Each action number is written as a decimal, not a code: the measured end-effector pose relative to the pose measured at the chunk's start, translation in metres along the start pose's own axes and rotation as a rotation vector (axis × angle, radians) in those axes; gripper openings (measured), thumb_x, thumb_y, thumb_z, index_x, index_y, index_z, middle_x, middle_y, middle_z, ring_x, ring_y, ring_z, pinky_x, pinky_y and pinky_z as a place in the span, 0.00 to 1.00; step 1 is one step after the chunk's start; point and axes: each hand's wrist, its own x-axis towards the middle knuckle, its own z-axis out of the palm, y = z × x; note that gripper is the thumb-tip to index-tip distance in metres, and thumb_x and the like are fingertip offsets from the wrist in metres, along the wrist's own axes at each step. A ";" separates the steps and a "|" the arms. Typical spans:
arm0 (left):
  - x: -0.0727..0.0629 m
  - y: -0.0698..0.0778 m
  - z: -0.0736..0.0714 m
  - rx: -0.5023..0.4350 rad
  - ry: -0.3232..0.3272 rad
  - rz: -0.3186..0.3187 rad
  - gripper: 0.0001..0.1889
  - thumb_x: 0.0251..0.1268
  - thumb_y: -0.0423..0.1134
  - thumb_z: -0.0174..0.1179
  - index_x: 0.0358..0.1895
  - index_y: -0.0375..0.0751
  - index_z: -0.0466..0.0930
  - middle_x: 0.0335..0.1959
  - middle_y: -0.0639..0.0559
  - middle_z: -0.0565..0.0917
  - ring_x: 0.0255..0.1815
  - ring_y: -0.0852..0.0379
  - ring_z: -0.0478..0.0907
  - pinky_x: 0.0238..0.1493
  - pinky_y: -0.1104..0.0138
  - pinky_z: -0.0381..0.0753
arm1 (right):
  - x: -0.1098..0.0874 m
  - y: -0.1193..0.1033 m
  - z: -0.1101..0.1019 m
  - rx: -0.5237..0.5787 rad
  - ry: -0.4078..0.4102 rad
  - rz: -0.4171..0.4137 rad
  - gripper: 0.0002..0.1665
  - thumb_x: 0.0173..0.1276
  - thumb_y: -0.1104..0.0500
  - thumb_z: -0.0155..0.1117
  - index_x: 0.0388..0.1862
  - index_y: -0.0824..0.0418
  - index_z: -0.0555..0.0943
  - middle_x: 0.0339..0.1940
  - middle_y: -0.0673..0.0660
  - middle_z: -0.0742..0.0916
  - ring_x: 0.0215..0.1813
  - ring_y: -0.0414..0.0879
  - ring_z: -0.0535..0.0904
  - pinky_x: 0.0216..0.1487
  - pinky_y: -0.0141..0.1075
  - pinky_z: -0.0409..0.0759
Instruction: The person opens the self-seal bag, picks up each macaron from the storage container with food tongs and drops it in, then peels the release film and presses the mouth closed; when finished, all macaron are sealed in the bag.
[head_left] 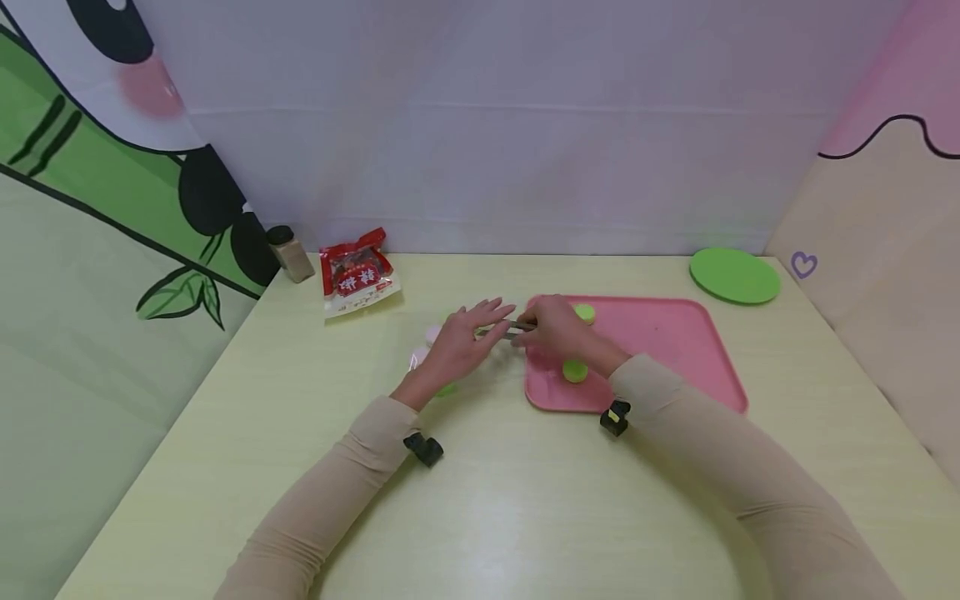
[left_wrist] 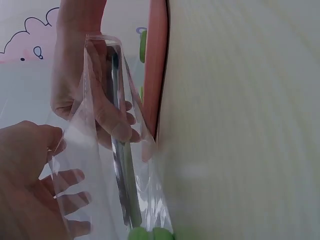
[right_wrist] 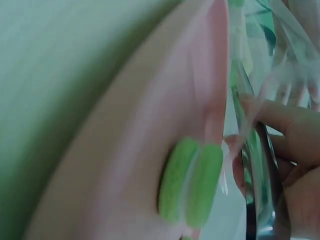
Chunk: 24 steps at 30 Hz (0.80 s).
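Currently, right fingers (right_wrist: 282,117) grasping metal tongs (right_wrist: 262,185), left fingers (head_left: 483,316) extended, unclenched, at a clear plastic bag (left_wrist: 86,145).

Pale wood-look table (head_left: 495,533), top running back to a plain lavender-grey back wall (head_left: 510,150) with faint horizontal creases. Left wall (head_left: 97,392) pale green, printed with a green band (head_left: 135,167), black ovals (head_left: 212,192) and leaves (head_left: 180,297); right wall (head_left: 885,275) cream, pink patch (head_left: 915,75) above a wavy black line, small purple heart (head_left: 804,265) low down. Soft light, bright sheen on front tabletop.
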 end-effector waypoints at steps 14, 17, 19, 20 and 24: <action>0.000 -0.002 0.000 -0.039 -0.018 -0.031 0.21 0.78 0.49 0.53 0.69 0.51 0.76 0.72 0.50 0.71 0.76 0.50 0.61 0.74 0.49 0.56 | 0.002 -0.012 0.014 -0.018 0.066 0.011 0.13 0.63 0.57 0.76 0.44 0.63 0.89 0.23 0.54 0.87 0.21 0.43 0.75 0.25 0.34 0.74; 0.001 -0.002 0.001 -0.055 -0.011 -0.026 0.20 0.78 0.48 0.54 0.67 0.50 0.77 0.70 0.49 0.72 0.75 0.48 0.63 0.72 0.54 0.62 | 0.003 -0.012 0.013 -0.052 0.079 0.002 0.17 0.63 0.56 0.75 0.49 0.61 0.88 0.36 0.57 0.91 0.32 0.45 0.83 0.37 0.36 0.82; 0.002 -0.002 0.001 -0.060 -0.008 -0.026 0.20 0.78 0.48 0.54 0.67 0.50 0.78 0.70 0.48 0.73 0.75 0.48 0.64 0.71 0.55 0.64 | 0.003 -0.012 0.012 -0.054 0.078 0.003 0.17 0.63 0.56 0.76 0.50 0.61 0.88 0.41 0.57 0.90 0.38 0.47 0.85 0.44 0.38 0.83; 0.002 -0.002 0.001 -0.061 -0.007 -0.025 0.20 0.78 0.48 0.54 0.67 0.50 0.78 0.70 0.48 0.73 0.74 0.48 0.64 0.71 0.56 0.65 | 0.004 -0.012 0.011 -0.054 0.073 0.008 0.18 0.63 0.56 0.76 0.49 0.62 0.88 0.41 0.57 0.90 0.39 0.47 0.85 0.45 0.39 0.83; 0.002 -0.002 0.000 -0.054 -0.013 -0.028 0.21 0.78 0.49 0.53 0.68 0.50 0.77 0.70 0.49 0.72 0.75 0.51 0.63 0.72 0.56 0.62 | 0.003 -0.010 0.007 -0.036 0.046 0.042 0.18 0.62 0.56 0.77 0.48 0.65 0.88 0.37 0.56 0.89 0.36 0.47 0.81 0.41 0.39 0.81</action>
